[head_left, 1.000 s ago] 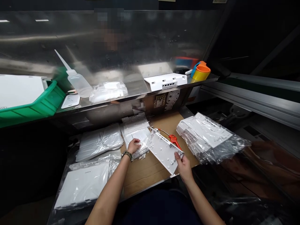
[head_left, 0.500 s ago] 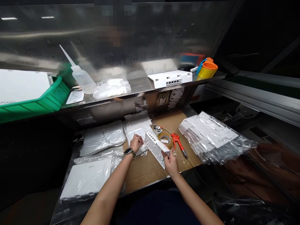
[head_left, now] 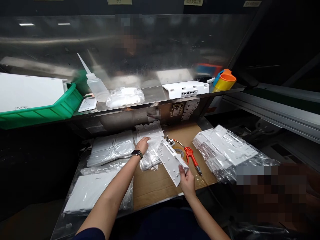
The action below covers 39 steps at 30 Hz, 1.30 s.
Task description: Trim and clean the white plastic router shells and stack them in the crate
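Note:
In my right hand [head_left: 187, 182] is a white plastic cover [head_left: 171, 165] with a row of square slots along its upper edge; the thumb presses on its near end. The cover is tilted above the cardboard, its inner face with small pegs turned up. My left hand [head_left: 142, 145], with a watch on the wrist, has its fingers pinched together at the top of a clear plastic bag [head_left: 149, 158]. That bag lies rumpled on a small pile of clear bags, just left of the cover. The left fingertips are partly hidden.
A red air blow gun [head_left: 192, 158] and a tape roll [head_left: 179, 153] lie right of the cover. Bagged white covers [head_left: 232, 146] are piled at the right, with flat bags [head_left: 112, 146] at the left. A squeeze bottle [head_left: 97, 87] and green bin [head_left: 57, 108] stand on the shelf.
My left hand has moved a little away from me over the bags, and the bag below it is more rumpled. The cover stays in my right hand. The camera view has tilted up.

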{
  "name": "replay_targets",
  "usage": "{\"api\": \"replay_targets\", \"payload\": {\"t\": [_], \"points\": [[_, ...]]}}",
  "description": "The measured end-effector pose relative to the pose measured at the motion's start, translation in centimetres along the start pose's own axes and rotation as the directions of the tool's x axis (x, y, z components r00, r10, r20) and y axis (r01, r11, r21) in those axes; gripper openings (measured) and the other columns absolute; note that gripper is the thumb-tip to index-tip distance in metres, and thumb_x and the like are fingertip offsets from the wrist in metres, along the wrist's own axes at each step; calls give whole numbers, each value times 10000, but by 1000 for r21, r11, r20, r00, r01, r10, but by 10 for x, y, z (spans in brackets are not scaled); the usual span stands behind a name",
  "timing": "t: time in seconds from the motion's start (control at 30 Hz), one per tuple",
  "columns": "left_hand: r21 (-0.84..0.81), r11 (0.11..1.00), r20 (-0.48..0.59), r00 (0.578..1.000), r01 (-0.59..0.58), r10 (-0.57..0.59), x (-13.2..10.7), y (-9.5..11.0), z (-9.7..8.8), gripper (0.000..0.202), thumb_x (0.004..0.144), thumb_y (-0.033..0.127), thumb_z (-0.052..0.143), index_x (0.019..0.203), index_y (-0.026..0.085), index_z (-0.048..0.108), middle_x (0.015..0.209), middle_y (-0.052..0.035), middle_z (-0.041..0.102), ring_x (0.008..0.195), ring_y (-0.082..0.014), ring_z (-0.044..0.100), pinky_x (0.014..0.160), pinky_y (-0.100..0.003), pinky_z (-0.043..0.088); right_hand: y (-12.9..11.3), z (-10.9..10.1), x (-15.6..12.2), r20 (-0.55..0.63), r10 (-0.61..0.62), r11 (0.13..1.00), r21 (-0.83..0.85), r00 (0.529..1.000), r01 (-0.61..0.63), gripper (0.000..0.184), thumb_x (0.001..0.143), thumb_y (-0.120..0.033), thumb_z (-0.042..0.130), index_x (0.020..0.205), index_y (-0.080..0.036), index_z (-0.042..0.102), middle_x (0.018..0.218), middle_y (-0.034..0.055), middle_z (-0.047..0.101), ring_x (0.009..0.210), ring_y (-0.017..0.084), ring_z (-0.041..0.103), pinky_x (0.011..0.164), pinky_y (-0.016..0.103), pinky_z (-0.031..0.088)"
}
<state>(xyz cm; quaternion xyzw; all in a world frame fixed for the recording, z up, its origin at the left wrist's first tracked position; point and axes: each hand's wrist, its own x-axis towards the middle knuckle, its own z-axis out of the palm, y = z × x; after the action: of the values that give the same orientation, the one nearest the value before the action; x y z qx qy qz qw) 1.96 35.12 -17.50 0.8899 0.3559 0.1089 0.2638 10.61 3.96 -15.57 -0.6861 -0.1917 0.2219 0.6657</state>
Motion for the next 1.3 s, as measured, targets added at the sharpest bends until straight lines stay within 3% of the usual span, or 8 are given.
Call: {"api": "replay_targets", "payload": {"t": [0.23, 0.33, 0.43, 0.57, 0.67, 0.9, 1.1, 1.3], "points": [[-180, 974, 219, 960, -135, 173, 14, 48, -13, 440, 856, 210, 756, 1285, 179, 665, 1177, -95, 728, 944, -216, 710, 861, -405, 597, -4, 9, -12, -88, -45, 996, 77, 995, 52, 596, 830, -675, 707, 1200, -210, 740, 1171, 143, 773, 1256, 334, 654, 1066, 416, 517], [-202, 968, 184, 965, -151, 189, 17, 65, -18, 521, 826, 119, 710, 1341, 159, 646, 970, -55, 762, 717, -171, 691, 706, -344, 598, 6, 8, -13, -41, -28, 999, 45, 999, 30, 616, 850, -664, 691, 1246, -193, 713, 1256, 156, 741, 1278, 334, 642, 1069, 420, 515], [-149, 974, 51, 983, -169, 178, 10, 77, -23, 619, 803, 9, 573, 1386, 202, 648, 1141, -94, 763, 916, -223, 710, 820, -363, 582, 12, 1, -15, 30, -80, 996, -44, 996, 81, 573, 901, -633, 640, 1271, -199, 700, 1283, 159, 727, 1279, 331, 641, 1084, 432, 497], [-15, 974, -24, 974, -226, 226, -17, 95, -22, 545, 887, 44, 498, 1329, 287, 704, 1470, -56, 619, 1038, -267, 685, 986, -442, 505, 3, -8, -13, 107, -79, 986, -140, 991, 93, 543, 895, -638, 638, 1233, -222, 725, 1230, 153, 749, 1238, 341, 663, 1049, 425, 512], [73, 955, 27, 958, -286, 285, -45, 109, -17, 566, 934, 74, 461, 1389, 351, 651, 1545, -20, 548, 963, -250, 695, 999, -452, 482, -9, -17, 0, -7, 40, 991, -126, 999, -40, 646, 830, -699, 680, 1215, -183, 724, 1168, 166, 770, 1105, 336, 720, 945, 398, 566], [212, 960, 96, 982, -181, 164, -120, 125, -2, 1069, 714, -86, 444, 1656, 299, 116, 1699, -132, 257, 747, -217, 717, 686, -395, 578, -34, -48, 31, -68, 309, 917, 286, 949, -278, 729, 722, -629, 817, 1229, -116, 708, 1125, 119, 786, 969, 270, 750, 797, 341, 621], [64, 982, 30, 984, -176, 175, -166, 154, 9, 1227, 689, -9, 532, 1609, 257, -235, 1731, -150, 90, 1397, -333, 521, 923, -385, 591, -43, -62, 29, -31, 222, 975, -4, 975, -222, 712, 729, -672, 792, 1131, -86, 758, 957, 110, 801, 841, 243, 725, 654, 277, 575], [-132, 982, -96, 987, -138, 126, -183, 178, 16, 1230, 656, -1, 523, 1630, 296, -166, 1734, -118, 86, 1501, -313, 392, 1017, -414, 575, -48, -72, 44, -22, 104, 987, -122, 994, -105, 696, 757, -702, 748, 1073, -82, 765, 972, 136, 796, 864, 274, 726, 678, 305, 565]]}}
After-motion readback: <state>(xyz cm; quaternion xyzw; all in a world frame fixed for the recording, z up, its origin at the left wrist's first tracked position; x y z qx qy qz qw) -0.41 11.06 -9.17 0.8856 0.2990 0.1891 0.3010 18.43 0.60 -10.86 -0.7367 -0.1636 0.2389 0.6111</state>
